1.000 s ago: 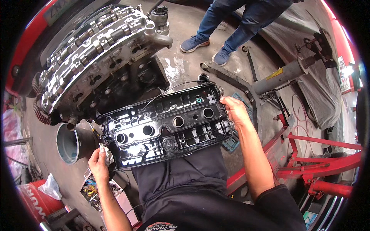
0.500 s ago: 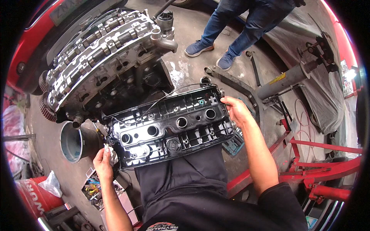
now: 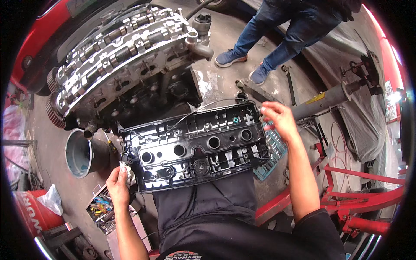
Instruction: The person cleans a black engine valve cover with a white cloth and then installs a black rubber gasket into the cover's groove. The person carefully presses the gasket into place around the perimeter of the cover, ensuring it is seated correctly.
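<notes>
A black engine valve cover lies across my lap, its hollow underside with several round tube openings facing up. A thin black gasket strip has come loose along its far side and bows above the edge. My left hand pinches a crumpled white rag beside the cover's left end. At the far right corner, my right hand has its fingers stretched and slightly bent, close to the cover's edge. Whether those fingertips touch the corner or the strip is hard to make out.
An engine with exposed camshafts stands at the far left. Nearby are a grey bucket, a box of tools and a teal socket tray. Red metal frame stands at right. Another person's legs are beyond.
My right hand has come off the cover's right edge and moved a little right and up, its fingers spreading. My left hand still holds the rag. The view has shifted slightly.
</notes>
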Available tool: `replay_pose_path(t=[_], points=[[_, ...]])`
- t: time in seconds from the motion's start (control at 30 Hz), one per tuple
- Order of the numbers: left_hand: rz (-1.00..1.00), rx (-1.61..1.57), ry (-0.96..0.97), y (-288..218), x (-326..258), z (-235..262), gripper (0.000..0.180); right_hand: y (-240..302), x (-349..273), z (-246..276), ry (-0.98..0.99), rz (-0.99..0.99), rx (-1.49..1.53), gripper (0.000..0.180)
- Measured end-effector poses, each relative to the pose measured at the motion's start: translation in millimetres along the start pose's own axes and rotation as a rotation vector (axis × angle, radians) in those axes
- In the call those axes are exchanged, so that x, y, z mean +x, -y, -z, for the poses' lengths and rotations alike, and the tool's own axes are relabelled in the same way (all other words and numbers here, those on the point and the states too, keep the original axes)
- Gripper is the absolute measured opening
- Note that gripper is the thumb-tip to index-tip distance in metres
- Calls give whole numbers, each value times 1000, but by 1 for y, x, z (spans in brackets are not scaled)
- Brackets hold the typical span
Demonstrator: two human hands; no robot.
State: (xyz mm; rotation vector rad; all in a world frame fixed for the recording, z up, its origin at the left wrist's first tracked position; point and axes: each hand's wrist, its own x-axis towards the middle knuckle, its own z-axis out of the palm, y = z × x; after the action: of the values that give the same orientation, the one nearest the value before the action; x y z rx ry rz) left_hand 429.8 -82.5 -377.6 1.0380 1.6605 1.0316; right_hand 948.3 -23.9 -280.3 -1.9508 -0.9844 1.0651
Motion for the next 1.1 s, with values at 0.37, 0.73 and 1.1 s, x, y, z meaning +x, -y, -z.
replay_pose_path(t=[0.37, 0.73, 1.1], points=[[-14, 62, -43, -11, -4, 2, 31, -18, 30, -13, -124, 163, -65, 18], [-16, 32, -11, -8, -1, 3, 30, -35, 28, -28, -188, 196, -3, 25], [-275, 130, -242, -63, -15, 7, 26, 0, 62, 2, 183, -16, 24, 10]])
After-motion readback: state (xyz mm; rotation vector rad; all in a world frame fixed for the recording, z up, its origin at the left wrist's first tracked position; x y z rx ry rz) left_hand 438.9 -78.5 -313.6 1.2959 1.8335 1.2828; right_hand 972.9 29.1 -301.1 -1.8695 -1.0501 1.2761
